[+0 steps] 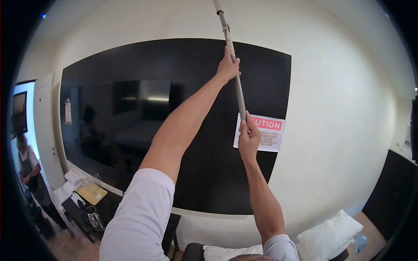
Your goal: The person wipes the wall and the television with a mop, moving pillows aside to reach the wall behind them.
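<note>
A grey telescopic pole (240,93) with pale joints rises nearly upright, leaning a little left at the top. Its upper end leaves the picture, so whatever is on it is hidden. High up, my left hand (228,68) is wrapped around the pole near a light-coloured joint. Lower down, my right hand (249,139) closes around the pole's bottom end. Behind that hand, a caution sign (271,126) with a red band hangs on the black wall panel (209,174), partly covered by my fingers.
A television (126,113) is mounted on the panel. A dark table at lower left holds a metal kettle (94,217) and a yellow tray (91,193). Another person (32,174) stands by the open door (45,126). A white pillow (329,235) lies at lower right.
</note>
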`<state>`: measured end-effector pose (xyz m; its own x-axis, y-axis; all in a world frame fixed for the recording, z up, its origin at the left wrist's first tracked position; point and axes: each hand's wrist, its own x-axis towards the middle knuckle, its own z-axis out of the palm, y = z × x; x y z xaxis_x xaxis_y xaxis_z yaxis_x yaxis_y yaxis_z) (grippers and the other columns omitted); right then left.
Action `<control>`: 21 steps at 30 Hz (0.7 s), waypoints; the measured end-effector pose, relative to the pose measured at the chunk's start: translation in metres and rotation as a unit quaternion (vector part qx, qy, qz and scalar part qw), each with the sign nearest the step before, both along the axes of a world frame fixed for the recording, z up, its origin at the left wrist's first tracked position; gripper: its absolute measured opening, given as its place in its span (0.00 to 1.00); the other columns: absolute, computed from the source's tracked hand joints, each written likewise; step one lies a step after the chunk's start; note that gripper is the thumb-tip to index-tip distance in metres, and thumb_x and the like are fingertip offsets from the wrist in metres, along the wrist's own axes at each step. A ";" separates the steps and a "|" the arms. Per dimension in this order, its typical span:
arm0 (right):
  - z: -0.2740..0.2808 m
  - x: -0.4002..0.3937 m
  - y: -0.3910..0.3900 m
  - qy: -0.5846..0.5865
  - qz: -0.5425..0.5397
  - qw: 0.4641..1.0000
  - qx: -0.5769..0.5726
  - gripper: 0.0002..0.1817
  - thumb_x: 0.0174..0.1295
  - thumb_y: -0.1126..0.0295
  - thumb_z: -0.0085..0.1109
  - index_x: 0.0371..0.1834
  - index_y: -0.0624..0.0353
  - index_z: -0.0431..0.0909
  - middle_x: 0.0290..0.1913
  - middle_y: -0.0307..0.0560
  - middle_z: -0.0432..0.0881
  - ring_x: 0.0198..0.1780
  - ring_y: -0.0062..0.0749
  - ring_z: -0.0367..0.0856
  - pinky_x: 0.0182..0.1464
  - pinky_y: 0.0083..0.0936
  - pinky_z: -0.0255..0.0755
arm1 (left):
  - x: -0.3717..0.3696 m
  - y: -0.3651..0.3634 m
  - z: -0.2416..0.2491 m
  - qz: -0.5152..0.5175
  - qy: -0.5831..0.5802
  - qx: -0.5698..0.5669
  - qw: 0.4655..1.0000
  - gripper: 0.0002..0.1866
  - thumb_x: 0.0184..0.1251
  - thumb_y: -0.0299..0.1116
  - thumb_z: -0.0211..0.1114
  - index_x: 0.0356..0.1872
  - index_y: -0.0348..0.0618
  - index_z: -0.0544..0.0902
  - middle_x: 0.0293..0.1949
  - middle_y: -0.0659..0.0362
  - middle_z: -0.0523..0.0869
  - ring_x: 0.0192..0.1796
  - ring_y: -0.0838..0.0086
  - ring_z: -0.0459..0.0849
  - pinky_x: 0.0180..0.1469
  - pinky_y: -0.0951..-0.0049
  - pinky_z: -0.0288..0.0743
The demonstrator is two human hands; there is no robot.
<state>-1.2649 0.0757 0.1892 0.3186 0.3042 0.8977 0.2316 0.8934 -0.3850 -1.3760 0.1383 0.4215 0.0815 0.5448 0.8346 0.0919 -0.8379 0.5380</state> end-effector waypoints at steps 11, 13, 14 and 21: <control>-0.022 0.032 0.002 -0.023 -0.027 0.999 0.030 0.23 0.76 0.72 0.60 0.73 0.60 0.78 0.38 0.37 0.85 0.32 0.16 0.70 0.33 0.21 0.66 | 0.027 -0.023 -0.015 0.020 -0.036 0.019 0.999 0.40 0.81 0.29 0.58 0.85 0.54 0.45 0.61 0.47 0.80 0.31 0.65 0.91 0.37 0.62 0.88; -0.047 0.044 0.007 -0.031 -0.040 0.999 0.022 0.23 0.76 0.72 0.60 0.73 0.62 0.77 0.39 0.36 0.85 0.33 0.16 0.71 0.35 0.19 0.68 | 0.039 -0.023 -0.038 0.030 -0.038 0.035 0.998 0.41 0.80 0.27 0.58 0.85 0.55 0.45 0.60 0.48 0.81 0.31 0.65 0.91 0.37 0.62 0.88; -0.060 0.049 0.011 -0.026 -0.032 0.999 0.024 0.23 0.76 0.72 0.60 0.73 0.62 0.77 0.39 0.36 0.85 0.33 0.16 0.71 0.35 0.19 0.68 | 0.046 -0.022 -0.052 0.039 -0.044 0.039 0.998 0.42 0.80 0.27 0.58 0.86 0.56 0.43 0.56 0.47 0.83 0.29 0.65 0.91 0.37 0.63 0.88; -0.056 0.105 0.006 -0.036 -0.066 0.996 0.037 0.22 0.76 0.72 0.62 0.70 0.65 0.79 0.36 0.39 0.82 0.33 0.18 0.71 0.35 0.21 0.68 | 0.087 -0.048 -0.056 0.033 -0.060 0.001 0.998 0.42 0.82 0.28 0.56 0.86 0.57 0.40 0.55 0.49 0.80 0.32 0.66 0.91 0.41 0.62 0.89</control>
<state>-1.1602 0.0815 0.1332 0.2846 0.1959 0.9384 0.3742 0.8785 -0.2969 -1.2895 0.0902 0.3658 -0.0546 0.5439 0.8374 0.0816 -0.8334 0.5466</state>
